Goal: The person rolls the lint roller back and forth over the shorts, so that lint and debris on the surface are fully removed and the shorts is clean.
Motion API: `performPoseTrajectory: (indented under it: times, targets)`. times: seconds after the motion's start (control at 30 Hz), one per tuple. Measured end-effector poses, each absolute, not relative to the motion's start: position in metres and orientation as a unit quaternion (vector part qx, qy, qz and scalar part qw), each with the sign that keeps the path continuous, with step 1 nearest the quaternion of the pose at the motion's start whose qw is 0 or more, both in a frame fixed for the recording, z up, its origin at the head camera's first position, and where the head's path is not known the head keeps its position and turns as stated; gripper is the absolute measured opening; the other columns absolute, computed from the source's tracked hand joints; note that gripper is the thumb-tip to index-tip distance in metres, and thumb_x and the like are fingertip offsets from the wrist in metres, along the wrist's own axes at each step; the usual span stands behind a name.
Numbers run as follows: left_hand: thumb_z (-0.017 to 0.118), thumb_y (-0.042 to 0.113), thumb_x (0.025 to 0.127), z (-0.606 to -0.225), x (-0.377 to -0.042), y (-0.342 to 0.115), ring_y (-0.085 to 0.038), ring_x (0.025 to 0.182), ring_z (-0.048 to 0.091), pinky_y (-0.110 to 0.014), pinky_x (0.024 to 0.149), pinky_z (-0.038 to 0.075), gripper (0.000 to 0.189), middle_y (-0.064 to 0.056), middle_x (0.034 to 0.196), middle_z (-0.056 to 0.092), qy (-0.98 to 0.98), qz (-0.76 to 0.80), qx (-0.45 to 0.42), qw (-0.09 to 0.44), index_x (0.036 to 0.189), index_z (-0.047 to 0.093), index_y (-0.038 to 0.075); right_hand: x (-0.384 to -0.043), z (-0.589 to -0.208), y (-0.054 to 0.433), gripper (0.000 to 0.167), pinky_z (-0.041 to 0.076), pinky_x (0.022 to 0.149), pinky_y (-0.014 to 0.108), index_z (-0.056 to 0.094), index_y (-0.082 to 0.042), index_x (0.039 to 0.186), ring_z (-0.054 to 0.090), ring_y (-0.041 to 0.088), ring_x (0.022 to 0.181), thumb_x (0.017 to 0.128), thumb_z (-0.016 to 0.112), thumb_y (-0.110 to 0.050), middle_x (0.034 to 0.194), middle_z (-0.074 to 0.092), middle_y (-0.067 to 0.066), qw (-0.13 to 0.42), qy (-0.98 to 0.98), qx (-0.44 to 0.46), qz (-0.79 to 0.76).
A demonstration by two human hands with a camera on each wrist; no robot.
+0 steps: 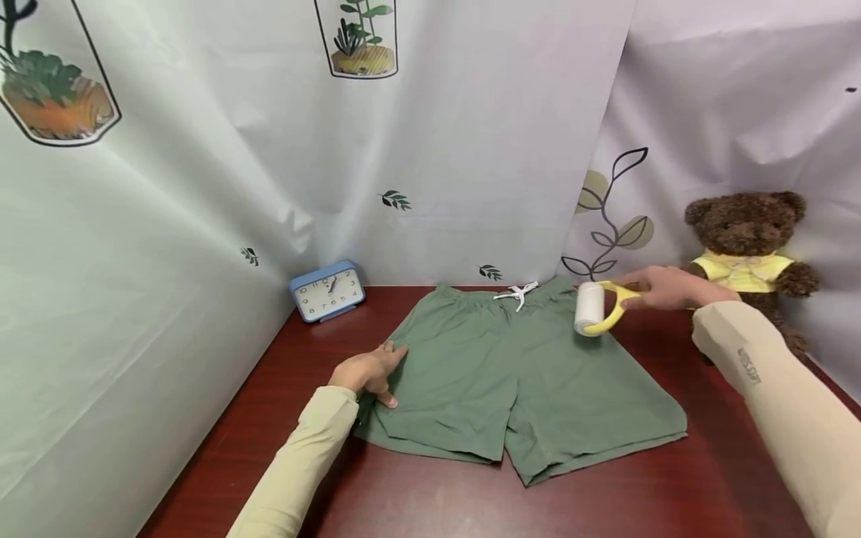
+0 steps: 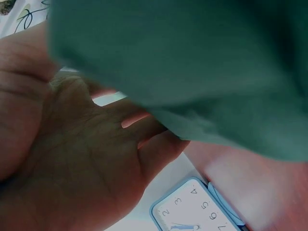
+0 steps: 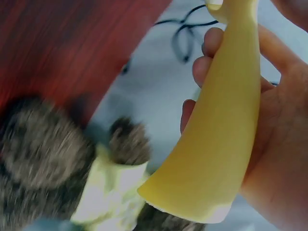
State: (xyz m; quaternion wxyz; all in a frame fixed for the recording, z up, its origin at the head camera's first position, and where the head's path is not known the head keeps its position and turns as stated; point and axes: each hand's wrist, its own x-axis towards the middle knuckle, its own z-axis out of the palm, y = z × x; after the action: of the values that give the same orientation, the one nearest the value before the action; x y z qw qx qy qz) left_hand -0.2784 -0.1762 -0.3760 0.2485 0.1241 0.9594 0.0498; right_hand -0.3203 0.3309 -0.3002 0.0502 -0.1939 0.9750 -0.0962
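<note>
Green shorts with a white drawstring lie spread on the table, waistband toward the wall. My left hand rests on their left edge, thumb spread apart from the fingers. In the left wrist view its palm faces the camera, and green cloth hides the fingertips. At the upper right of the shorts, my right hand grips a lint roller by its curved yellow handle. The white roll overlaps the waistband's right end in the head view.
A blue alarm clock stands at the back left. On the back right, close to my right forearm, sits a brown teddy bear in a yellow top. Patterned white sheeting rises behind and to the left of the dark red table.
</note>
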Motion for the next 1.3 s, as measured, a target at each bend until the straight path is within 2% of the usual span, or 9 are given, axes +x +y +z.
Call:
performPoseTrajectory:
  times: [0.13,0.27,0.6,0.83,0.93,1.0,1.07,1.17,1.3]
  targets:
    - [0.084,0.024,0.080,-0.377,-0.279,-0.180,-0.036,0.159,0.008,-0.053,0.126,0.025,0.107,-0.020,0.170,0.007,0.960,0.054,0.130,0.242,0.162,0.017,0.011,-0.320,-0.304,0.292,0.058,0.054,0.081,0.049,0.058,-0.005,0.141,0.067,0.035,0.098,0.094,0.070,-0.036,0.117,0.071,0.024,0.013,0.967,-0.224,-0.123]
    - [0.084,0.024,0.080,-0.379,-0.280,-0.183,-0.037,0.159,0.008,-0.053,0.127,0.023,0.108,-0.022,0.169,0.007,0.960,0.065,0.140,0.234,0.162,0.016,0.006,-0.325,-0.320,0.238,0.056,0.042,0.064,0.031,0.059,-0.008,0.141,0.051,0.016,0.071,0.093,0.071,-0.034,0.088,0.068,0.009,0.006,0.958,-0.253,-0.136]
    - [0.083,0.027,0.082,-0.385,-0.278,-0.188,-0.036,0.159,0.010,-0.050,0.129,0.020,0.107,-0.022,0.169,0.008,0.962,0.065,0.140,0.227,0.161,0.016,0.001,-0.336,-0.362,0.104,0.056,0.034,0.052,0.026,0.056,-0.019,0.145,0.038,0.012,0.058,0.095,0.066,-0.041,0.069,0.054,0.001,0.016,0.946,-0.273,-0.176]
    - [0.085,0.028,0.079,-0.385,-0.279,-0.189,-0.038,0.158,0.012,-0.050,0.129,0.019,0.110,-0.024,0.168,0.011,0.961,0.062,0.151,0.223,0.159,0.018,-0.003,-0.334,-0.371,0.067,0.055,0.028,0.049,0.028,0.054,-0.023,0.147,0.029,0.013,0.055,0.097,0.065,-0.043,0.064,0.046,0.002,0.059,0.943,-0.264,-0.194]
    - [0.086,0.029,0.078,-0.385,-0.280,-0.189,-0.038,0.158,0.012,-0.050,0.129,0.019,0.110,-0.025,0.168,0.011,0.961,0.061,0.156,0.222,0.159,0.018,-0.004,-0.336,-0.373,0.066,0.054,0.029,0.051,0.028,0.054,-0.022,0.147,0.029,0.014,0.056,0.097,0.065,-0.041,0.070,0.054,0.009,0.064,0.943,-0.264,-0.191]
    - [0.086,0.029,0.078,-0.384,-0.280,-0.188,-0.038,0.158,0.012,-0.050,0.129,0.019,0.111,-0.025,0.168,0.010,0.961,0.061,0.155,0.221,0.159,0.018,-0.004,-0.338,-0.372,0.068,0.054,0.032,0.056,0.027,0.055,-0.022,0.146,0.036,0.013,0.062,0.097,0.065,-0.041,0.090,0.066,0.012,0.059,0.942,-0.269,-0.189]
    - [0.086,0.028,0.078,-0.383,-0.280,-0.187,-0.039,0.158,0.012,-0.051,0.129,0.019,0.110,-0.025,0.168,0.010,0.961,0.064,0.154,0.221,0.159,0.018,-0.003,-0.340,-0.371,0.071,0.054,0.033,0.061,0.028,0.055,-0.022,0.146,0.036,0.015,0.066,0.097,0.066,-0.040,0.103,0.068,0.019,0.066,0.940,-0.272,-0.195]
    - [0.086,0.027,0.078,-0.381,-0.280,-0.186,-0.039,0.158,0.012,-0.051,0.129,0.019,0.110,-0.026,0.168,0.010,0.960,0.070,0.155,0.221,0.159,0.019,-0.003,-0.342,-0.369,0.077,0.053,0.037,0.067,0.027,0.056,-0.023,0.146,0.041,0.013,0.070,0.096,0.066,-0.040,0.128,0.067,0.016,0.071,0.937,-0.277,-0.201]
    - [0.086,0.027,0.078,-0.379,-0.280,-0.184,-0.038,0.158,0.012,-0.050,0.129,0.019,0.109,-0.026,0.168,0.011,0.959,0.070,0.157,0.224,0.159,0.019,-0.003,-0.342,-0.369,0.090,0.053,0.040,0.071,0.027,0.057,-0.020,0.145,0.039,0.012,0.066,0.096,0.067,-0.037,0.141,0.063,0.012,0.080,0.931,-0.279,-0.220]
